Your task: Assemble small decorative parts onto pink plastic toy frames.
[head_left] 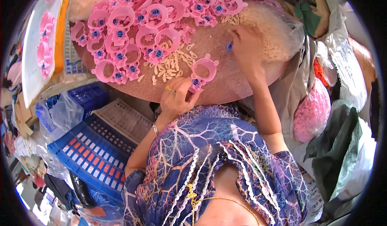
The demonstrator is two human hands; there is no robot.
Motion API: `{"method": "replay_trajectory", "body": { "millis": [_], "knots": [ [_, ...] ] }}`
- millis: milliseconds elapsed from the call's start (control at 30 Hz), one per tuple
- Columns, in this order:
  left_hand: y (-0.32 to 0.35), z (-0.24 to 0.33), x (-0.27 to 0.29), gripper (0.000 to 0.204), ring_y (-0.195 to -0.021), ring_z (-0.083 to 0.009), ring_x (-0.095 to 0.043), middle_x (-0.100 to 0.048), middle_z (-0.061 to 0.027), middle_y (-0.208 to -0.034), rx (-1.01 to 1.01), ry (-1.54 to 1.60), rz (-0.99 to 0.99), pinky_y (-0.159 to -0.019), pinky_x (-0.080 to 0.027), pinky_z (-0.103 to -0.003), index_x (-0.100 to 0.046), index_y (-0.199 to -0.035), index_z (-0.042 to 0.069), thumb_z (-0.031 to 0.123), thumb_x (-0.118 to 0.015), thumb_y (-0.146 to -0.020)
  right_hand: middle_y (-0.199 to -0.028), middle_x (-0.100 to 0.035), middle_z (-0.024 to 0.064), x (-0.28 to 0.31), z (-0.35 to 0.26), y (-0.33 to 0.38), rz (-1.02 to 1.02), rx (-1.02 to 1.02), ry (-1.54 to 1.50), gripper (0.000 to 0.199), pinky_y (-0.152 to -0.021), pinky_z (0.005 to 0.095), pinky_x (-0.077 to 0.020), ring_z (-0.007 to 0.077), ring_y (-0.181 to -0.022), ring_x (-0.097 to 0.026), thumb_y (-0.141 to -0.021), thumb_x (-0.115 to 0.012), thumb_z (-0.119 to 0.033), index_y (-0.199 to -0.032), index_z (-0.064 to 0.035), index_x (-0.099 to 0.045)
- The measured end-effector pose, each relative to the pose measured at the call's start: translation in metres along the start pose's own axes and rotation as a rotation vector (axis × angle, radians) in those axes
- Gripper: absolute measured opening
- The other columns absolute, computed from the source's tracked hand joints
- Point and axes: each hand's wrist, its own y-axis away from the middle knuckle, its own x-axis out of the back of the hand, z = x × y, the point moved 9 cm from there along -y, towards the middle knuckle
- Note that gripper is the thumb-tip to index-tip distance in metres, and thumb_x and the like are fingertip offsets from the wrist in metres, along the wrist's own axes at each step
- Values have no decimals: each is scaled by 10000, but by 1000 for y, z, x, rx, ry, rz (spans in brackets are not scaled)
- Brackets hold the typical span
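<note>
Near the table's front edge, my left hand [176, 95] grips the lower end of a pink plastic ring piece [211, 75] with small ears and a blue insert. My right hand [248, 50] is over the right side of the table, fingers curled together; what they hold, if anything, is too small to make out. A small blue part [229, 46] shows right by its fingers; whether it is held or lies on the table I cannot tell. Small cream plastic parts [173, 65] lie loose just beyond my left hand.
Many similar pink ring pieces [155, 14] are heaped across the far and left table. A clear bag of cream parts [278, 34] rests at the right. Blue plastic baskets [90, 151] stand at the left, a bag of pink parts [312, 113] at the right, below the round tabletop [217, 91].
</note>
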Motion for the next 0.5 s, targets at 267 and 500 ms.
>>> {"method": "replay_trajectory", "body": {
  "millis": [267, 500],
  "knots": [
    [4, -6, 7, 599, -876, -319, -677, -694, -148, -1021, 8, 59, 136, -777, -550, -397, -570, -1134, 30, 53, -908, -639, -942, -698, 145, 9, 3, 53, 4, -330, -738, 107, -706, 316, -538, 255, -807, -690, -860, -667, 1, -963, -22, -684],
    [2, -7, 5, 590, -932, -329, -663, -676, -156, -1054, 67, -5, 66, -813, -541, -403, -594, -1160, 27, 61, -899, -657, -907, -696, 135, 35, -32, 80, 0, -113, -548, 180, -714, 335, -540, 279, -832, -682, -804, -665, 64, -947, -33, -717]
  ]
}}
